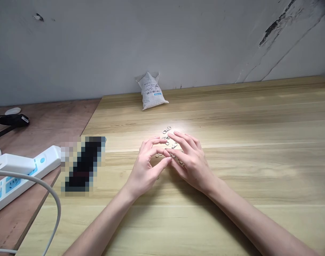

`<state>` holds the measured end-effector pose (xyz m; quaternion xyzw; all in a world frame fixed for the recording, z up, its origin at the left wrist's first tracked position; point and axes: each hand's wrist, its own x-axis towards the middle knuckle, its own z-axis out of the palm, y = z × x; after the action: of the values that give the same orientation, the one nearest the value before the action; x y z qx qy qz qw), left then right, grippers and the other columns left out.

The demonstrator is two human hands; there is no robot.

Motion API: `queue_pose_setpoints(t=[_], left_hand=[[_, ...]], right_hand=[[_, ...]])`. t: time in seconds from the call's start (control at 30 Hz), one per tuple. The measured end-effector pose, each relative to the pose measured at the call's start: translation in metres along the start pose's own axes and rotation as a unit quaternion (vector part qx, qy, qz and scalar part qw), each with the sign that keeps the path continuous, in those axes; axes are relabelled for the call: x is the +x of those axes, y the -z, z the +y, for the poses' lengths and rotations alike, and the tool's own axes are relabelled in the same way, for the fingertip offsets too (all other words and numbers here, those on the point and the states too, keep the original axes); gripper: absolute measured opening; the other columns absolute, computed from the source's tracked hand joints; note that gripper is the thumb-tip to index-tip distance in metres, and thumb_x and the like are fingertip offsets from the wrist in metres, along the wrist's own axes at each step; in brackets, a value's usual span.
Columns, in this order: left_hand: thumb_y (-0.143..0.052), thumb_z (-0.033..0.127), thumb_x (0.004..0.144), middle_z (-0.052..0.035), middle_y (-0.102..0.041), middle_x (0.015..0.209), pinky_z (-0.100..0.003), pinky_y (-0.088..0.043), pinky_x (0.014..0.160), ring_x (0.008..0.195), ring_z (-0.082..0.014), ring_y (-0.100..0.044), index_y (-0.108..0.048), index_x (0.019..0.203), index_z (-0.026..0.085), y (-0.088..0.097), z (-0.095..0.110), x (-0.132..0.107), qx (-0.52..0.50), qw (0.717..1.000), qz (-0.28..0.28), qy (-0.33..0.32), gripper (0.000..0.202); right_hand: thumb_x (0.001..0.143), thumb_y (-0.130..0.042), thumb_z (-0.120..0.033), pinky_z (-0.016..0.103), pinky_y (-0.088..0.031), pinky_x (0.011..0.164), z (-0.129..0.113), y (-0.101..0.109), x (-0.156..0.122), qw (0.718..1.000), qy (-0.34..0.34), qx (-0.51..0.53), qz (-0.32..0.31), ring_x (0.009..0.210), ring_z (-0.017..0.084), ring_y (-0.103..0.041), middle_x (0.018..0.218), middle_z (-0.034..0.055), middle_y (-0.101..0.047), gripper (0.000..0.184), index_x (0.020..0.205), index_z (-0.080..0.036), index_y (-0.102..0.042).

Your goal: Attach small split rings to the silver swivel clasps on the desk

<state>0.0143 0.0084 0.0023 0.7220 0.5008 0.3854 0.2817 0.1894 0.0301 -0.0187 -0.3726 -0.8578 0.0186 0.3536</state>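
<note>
My left hand (148,163) and my right hand (191,160) meet over the table, thumbs and index fingertips close together. Each makes a pinch, but whatever the fingertips hold is too small and covered to make out. Around and beneath them lie several small silvery metal clasps with rings. One ringed clasp (167,130) rests just beyond my fingers, and another clasp (174,145) shows between the hands. A loose-looking ring (157,155) peeks out under my left fingers. More metal pieces are partly hidden below my right palm.
A white plastic packet (152,93) with a printed label stands near the wall. At left are a blurred dark flat object (84,165), a white power strip (47,158), a grey-white cable (57,209) and a black plug or cable end (16,121). The wooden tabletop (258,142) spreads rightward.
</note>
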Motion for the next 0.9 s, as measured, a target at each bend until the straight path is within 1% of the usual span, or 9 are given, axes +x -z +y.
queue_pose_setpoints(t=[0.17, 0.33, 0.37, 0.5, 0.6, 0.67, 0.73, 0.83, 0.9], left_hand=[[-0.064, 0.020, 0.088, -0.0012, -0.061, 0.124, -0.047, -0.035, 0.112, 0.130, -0.0207, -0.045, -0.066, 0.088, 0.025, -0.001, 0.000, -0.001, 0.018, 0.999, 0.021, -0.020, 0.006], [-0.066, 0.022, 0.087, -0.0023, -0.061, 0.124, -0.050, -0.036, 0.111, 0.130, -0.0231, -0.045, -0.065, 0.085, 0.024, 0.003, -0.003, 0.000, 0.029, 0.999, 0.021, -0.023, 0.003], [-0.067, 0.023, 0.086, -0.0026, -0.061, 0.126, -0.050, -0.037, 0.111, 0.130, -0.0234, -0.046, -0.065, 0.088, 0.024, 0.004, -0.004, 0.000, 0.021, 0.999, 0.022, -0.017, 0.003], [-0.071, 0.026, 0.084, -0.0027, -0.059, 0.132, -0.049, -0.039, 0.110, 0.129, -0.0228, -0.048, -0.067, 0.102, 0.028, 0.008, -0.007, 0.002, 0.009, 1.000, 0.007, -0.005, 0.019], [-0.069, 0.026, 0.085, -0.0019, -0.061, 0.129, -0.048, -0.041, 0.108, 0.128, -0.0228, -0.049, -0.071, 0.091, 0.027, 0.011, -0.009, 0.004, 0.025, 0.999, -0.006, -0.029, 0.006], [-0.068, 0.026, 0.086, -0.0025, -0.063, 0.127, -0.048, -0.042, 0.106, 0.127, -0.0236, -0.049, -0.071, 0.084, 0.025, 0.014, -0.011, 0.005, 0.055, 0.997, -0.019, -0.058, 0.003], [-0.067, 0.022, 0.086, -0.0026, -0.064, 0.126, -0.052, -0.039, 0.107, 0.128, -0.0252, -0.048, -0.069, 0.081, 0.023, 0.015, -0.014, 0.006, 0.126, 0.987, -0.027, -0.099, 0.006], [-0.063, 0.014, 0.087, -0.0018, -0.065, 0.126, -0.055, -0.029, 0.112, 0.129, -0.0258, -0.048, -0.067, 0.080, 0.022, 0.015, -0.016, 0.007, 0.244, 0.956, -0.008, -0.162, 0.011], [-0.061, 0.012, 0.087, -0.0014, -0.065, 0.127, -0.054, -0.027, 0.113, 0.129, -0.0254, -0.048, -0.066, 0.080, 0.022, 0.015, -0.017, 0.007, 0.278, 0.943, 0.004, -0.184, 0.014]], right_hand=[[0.091, -0.050, -0.012, 0.050, -0.040, 0.103, -0.002, -0.004, -0.002, 1.000, 0.011, 0.023, -0.016, 0.130, 0.029, -0.047, 0.137, 0.0162, -0.056, 0.023, 0.107, -0.016, -0.067], [0.094, -0.048, -0.013, 0.046, -0.044, 0.099, 0.000, 0.001, 0.000, 0.997, 0.016, 0.067, -0.033, 0.131, 0.026, -0.046, 0.139, 0.0150, -0.053, 0.023, 0.107, -0.019, -0.066], [0.095, -0.048, -0.014, 0.045, -0.044, 0.098, 0.000, 0.002, 0.001, 0.997, 0.016, 0.073, -0.034, 0.131, 0.026, -0.046, 0.140, 0.0148, -0.053, 0.023, 0.107, -0.019, -0.066], [0.097, -0.047, -0.016, 0.044, -0.045, 0.094, 0.003, 0.004, 0.002, 0.996, 0.018, 0.083, -0.042, 0.126, 0.026, -0.050, 0.141, 0.0149, -0.051, 0.022, 0.104, -0.020, -0.068], [0.097, -0.049, -0.019, 0.044, -0.045, 0.094, 0.009, 0.005, 0.002, 0.995, 0.018, 0.085, -0.048, 0.125, 0.026, -0.050, 0.139, 0.0148, -0.053, 0.020, 0.101, -0.020, -0.069], [0.096, -0.052, -0.021, 0.045, -0.043, 0.096, 0.013, 0.006, 0.001, 0.993, 0.019, 0.101, -0.055, 0.126, 0.026, -0.048, 0.136, 0.0131, -0.055, 0.017, 0.097, -0.021, -0.069], [0.095, -0.054, -0.022, 0.046, -0.042, 0.097, 0.016, 0.007, 0.001, 0.990, 0.015, 0.125, -0.070, 0.127, 0.026, -0.047, 0.130, 0.0109, -0.058, 0.016, 0.089, -0.021, -0.069], [0.095, -0.053, -0.022, 0.047, -0.041, 0.099, 0.015, 0.011, 0.001, 0.984, 0.001, 0.157, -0.089, 0.127, 0.026, -0.046, 0.122, 0.0094, -0.061, 0.019, 0.084, -0.021, -0.069], [0.094, -0.053, -0.021, 0.046, -0.041, 0.099, 0.014, 0.013, 0.001, 0.983, -0.004, 0.163, -0.087, 0.125, 0.025, -0.048, 0.121, 0.0096, -0.061, 0.018, 0.085, -0.021, -0.069]])
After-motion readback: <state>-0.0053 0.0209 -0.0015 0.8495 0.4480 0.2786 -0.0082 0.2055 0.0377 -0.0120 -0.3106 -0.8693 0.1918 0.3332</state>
